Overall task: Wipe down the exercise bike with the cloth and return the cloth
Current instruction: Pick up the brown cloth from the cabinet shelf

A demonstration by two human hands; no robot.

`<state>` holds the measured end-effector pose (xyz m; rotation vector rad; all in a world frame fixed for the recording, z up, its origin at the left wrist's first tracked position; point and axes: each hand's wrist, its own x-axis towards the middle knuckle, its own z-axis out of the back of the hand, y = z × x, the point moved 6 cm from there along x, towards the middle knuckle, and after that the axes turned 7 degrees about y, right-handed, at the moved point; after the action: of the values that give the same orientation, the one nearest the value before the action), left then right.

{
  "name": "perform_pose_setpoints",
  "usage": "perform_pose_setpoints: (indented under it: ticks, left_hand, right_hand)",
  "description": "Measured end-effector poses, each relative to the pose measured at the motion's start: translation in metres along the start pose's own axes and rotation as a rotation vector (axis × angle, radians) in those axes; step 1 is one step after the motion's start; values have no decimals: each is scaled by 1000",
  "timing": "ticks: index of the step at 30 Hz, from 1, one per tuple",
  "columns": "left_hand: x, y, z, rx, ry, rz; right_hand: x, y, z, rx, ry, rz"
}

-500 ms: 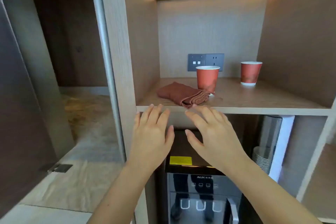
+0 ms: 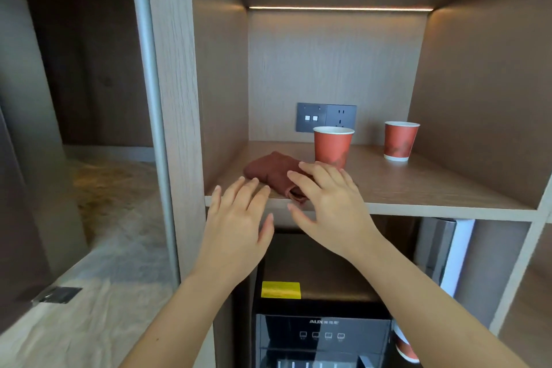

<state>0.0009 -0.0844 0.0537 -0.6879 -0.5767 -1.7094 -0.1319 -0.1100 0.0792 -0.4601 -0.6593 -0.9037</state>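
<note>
The cloth (image 2: pixel 270 172), brown and folded, lies on the shelf (image 2: pixel 418 185) near its front left corner, just beside the nearer paper cup (image 2: pixel 333 146). I judge it soft, light and limp. It is best taken at the thick folded end nearest me, so that it lifts as one bundle clear of the cup. My right hand (image 2: pixel 328 206) is over that end, fingers spread and clamped on nothing; contact with the fabric cannot be confirmed. My left hand (image 2: pixel 239 224) hovers at the shelf lip, fingers apart, empty. The right hand hides part of the cloth. No exercise bike is in view. The water dispenser (image 2: pixel 322 334) below is cut off.
</note>
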Motion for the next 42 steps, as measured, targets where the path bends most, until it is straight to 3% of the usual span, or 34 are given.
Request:
perform_pose_setpoints:
  ticks: [11, 18, 27, 31, 35, 37, 42]
  left_hand:
    - [11, 2, -1, -14, 15, 14]
    - [14, 2, -2, -45, -22, -9]
    - [15, 14, -7, -50, 1, 6]
    - [15, 21, -9, -35, 13, 35]
    - [14, 22, -12, -31, 17, 43]
    - [13, 23, -14, -29, 15, 46]
    - [10, 28, -22, -40, 25, 73]
  right_hand:
    - [-13, -36, -5, 168, -59, 128]
    - [-35, -85, 8, 274, 73, 96]
    - [-5, -55, 26, 299, 129, 196]
    - [39, -22, 13, 235, 289, 240]
    - [66, -16, -14, 94, 484, 196]
    - [65, -19, -28, 138, 602, 160]
    - [57, -20, -32, 142, 670, 209]
